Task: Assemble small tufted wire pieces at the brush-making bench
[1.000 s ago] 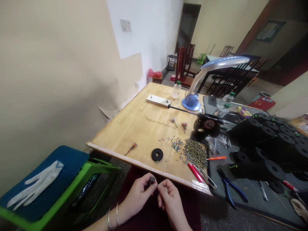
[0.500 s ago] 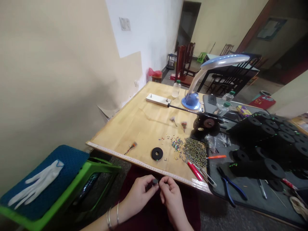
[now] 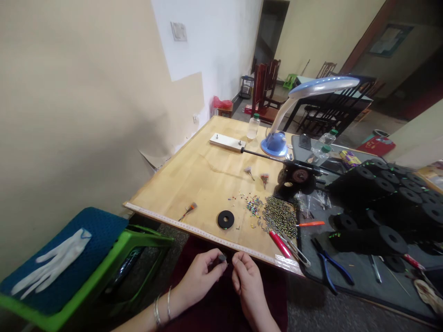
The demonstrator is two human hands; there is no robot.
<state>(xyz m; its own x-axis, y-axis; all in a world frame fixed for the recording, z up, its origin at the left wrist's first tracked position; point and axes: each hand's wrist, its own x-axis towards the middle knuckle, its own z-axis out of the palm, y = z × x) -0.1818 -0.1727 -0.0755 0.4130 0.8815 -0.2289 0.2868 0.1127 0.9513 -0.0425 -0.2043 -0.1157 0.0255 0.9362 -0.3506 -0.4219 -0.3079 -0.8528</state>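
My left hand (image 3: pixel 203 273), with bracelets on the wrist, pinches a small dark piece (image 3: pixel 222 258) between thumb and fingers; its exact kind is too small to tell. Just to its right, my right hand (image 3: pixel 249 279) is closed in a pinch, and whatever may be between its fingertips is too small to make out. Both hands are in front of the table's near edge, above a dark red lap. Beyond them on the wooden table lies a black foam ring (image 3: pixel 220 220). Right of the ring are scattered coloured beads (image 3: pixel 254 206) and a heap of small dark-and-yellow pieces (image 3: pixel 278 216).
Red-handled scissors or tweezers (image 3: pixel 281 245) and blue-handled pliers (image 3: pixel 326 267) lie at the right. Black foam rolls (image 3: pixel 370 240) crowd the grey mat (image 3: pixel 360 281). Farther back stand a desk lamp (image 3: pixel 275 144) and a winding device (image 3: pixel 297 177). A white glove (image 3: pixel 57 260) rests on a stool.
My hands have drawn slightly apart, leaving a small gap between the fingertips. The dark piece stays in my left hand. Things on the table lie as before.
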